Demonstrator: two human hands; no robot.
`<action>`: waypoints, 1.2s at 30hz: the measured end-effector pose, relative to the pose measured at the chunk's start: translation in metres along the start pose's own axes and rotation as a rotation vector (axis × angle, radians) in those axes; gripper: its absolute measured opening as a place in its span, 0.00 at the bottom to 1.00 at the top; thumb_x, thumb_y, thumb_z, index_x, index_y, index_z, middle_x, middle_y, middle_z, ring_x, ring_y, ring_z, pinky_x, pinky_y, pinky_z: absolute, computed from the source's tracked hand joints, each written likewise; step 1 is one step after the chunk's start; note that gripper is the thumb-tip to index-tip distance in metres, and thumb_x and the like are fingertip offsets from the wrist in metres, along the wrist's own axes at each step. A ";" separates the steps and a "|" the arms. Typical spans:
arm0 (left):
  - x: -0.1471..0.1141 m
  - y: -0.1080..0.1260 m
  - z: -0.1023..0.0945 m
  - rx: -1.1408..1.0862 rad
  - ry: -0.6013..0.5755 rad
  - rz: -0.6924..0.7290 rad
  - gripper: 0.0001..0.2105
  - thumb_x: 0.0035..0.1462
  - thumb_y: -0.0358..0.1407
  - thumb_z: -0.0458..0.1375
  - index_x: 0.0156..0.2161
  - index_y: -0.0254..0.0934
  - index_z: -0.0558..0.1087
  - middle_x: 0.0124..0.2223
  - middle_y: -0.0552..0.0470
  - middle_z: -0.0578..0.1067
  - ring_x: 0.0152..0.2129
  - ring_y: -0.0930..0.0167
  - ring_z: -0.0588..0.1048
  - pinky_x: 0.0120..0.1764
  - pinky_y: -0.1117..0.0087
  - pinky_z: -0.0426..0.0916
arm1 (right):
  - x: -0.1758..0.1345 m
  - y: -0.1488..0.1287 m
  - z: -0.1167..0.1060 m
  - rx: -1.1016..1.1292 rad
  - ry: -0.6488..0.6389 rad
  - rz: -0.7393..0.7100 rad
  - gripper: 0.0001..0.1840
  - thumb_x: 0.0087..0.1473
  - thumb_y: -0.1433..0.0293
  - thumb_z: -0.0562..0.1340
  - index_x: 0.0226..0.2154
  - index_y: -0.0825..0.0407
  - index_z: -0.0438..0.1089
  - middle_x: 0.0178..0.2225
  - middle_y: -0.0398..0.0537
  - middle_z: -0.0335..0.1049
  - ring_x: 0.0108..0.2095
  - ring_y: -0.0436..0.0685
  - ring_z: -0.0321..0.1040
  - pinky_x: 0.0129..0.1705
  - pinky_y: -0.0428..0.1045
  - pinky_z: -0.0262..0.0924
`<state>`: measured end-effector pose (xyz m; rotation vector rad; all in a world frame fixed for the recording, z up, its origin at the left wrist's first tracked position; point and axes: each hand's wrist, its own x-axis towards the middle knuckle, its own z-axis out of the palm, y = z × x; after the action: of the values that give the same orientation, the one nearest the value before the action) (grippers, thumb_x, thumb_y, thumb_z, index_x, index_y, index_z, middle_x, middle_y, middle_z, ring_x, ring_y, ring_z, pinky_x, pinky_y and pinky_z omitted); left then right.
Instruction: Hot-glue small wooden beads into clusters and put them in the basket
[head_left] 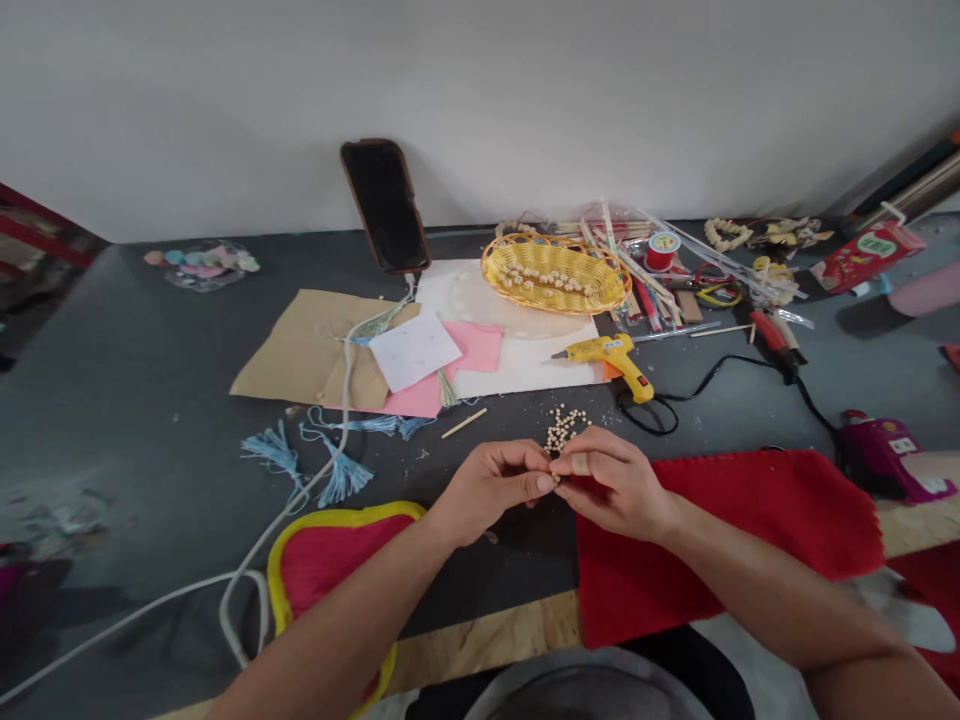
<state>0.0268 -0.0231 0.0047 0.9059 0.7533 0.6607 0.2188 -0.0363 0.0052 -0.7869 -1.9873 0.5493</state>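
My left hand and my right hand meet over the dark table, fingertips pinched together. Between them shows a small beige bead, mostly covered by the fingers. A light band is wrapped around one finger of the right hand. Just beyond the fingertips lies a loose heap of small pale beads. A yellow glue gun rests behind the heap, partly on a white sheet. Farther back, a yellow woven basket holds more pale beads.
Red felt lies under my right forearm. A white cable runs past blue tassels and brown paper at left. A phone leans on the wall. Sticks, a red thread spool and pliers-like red-handled tool lie right.
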 end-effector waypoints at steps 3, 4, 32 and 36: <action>0.000 0.000 0.000 -0.003 0.016 0.018 0.11 0.44 0.38 0.68 0.25 0.31 0.75 0.27 0.54 0.69 0.21 0.78 0.64 0.26 0.75 0.58 | 0.000 0.001 0.001 0.009 -0.004 -0.014 0.11 0.52 0.75 0.64 0.41 0.51 0.71 0.34 0.50 0.73 0.34 0.53 0.71 0.36 0.49 0.69; 0.000 0.000 0.000 -0.002 0.021 0.025 0.11 0.44 0.38 0.68 0.25 0.31 0.75 0.27 0.54 0.69 0.21 0.77 0.64 0.26 0.74 0.58 | 0.000 0.002 0.002 0.013 -0.008 -0.015 0.11 0.53 0.75 0.64 0.41 0.51 0.71 0.34 0.50 0.73 0.34 0.53 0.71 0.36 0.49 0.69; 0.001 0.002 0.000 0.077 -0.017 0.026 0.12 0.45 0.41 0.67 0.27 0.31 0.75 0.28 0.53 0.69 0.25 0.75 0.64 0.30 0.74 0.58 | 0.004 -0.006 -0.002 0.199 0.003 0.167 0.03 0.56 0.73 0.62 0.34 0.52 0.73 0.32 0.49 0.71 0.34 0.52 0.71 0.36 0.47 0.69; 0.001 0.002 0.001 0.079 -0.027 0.007 0.13 0.45 0.40 0.67 0.25 0.31 0.74 0.27 0.54 0.69 0.25 0.75 0.63 0.30 0.74 0.57 | 0.004 -0.005 -0.001 0.261 -0.044 0.237 0.03 0.57 0.72 0.61 0.33 0.52 0.71 0.30 0.48 0.70 0.33 0.51 0.69 0.36 0.47 0.68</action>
<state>0.0280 -0.0218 0.0060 0.9883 0.7568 0.6278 0.2168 -0.0367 0.0115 -0.8556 -1.8240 0.9517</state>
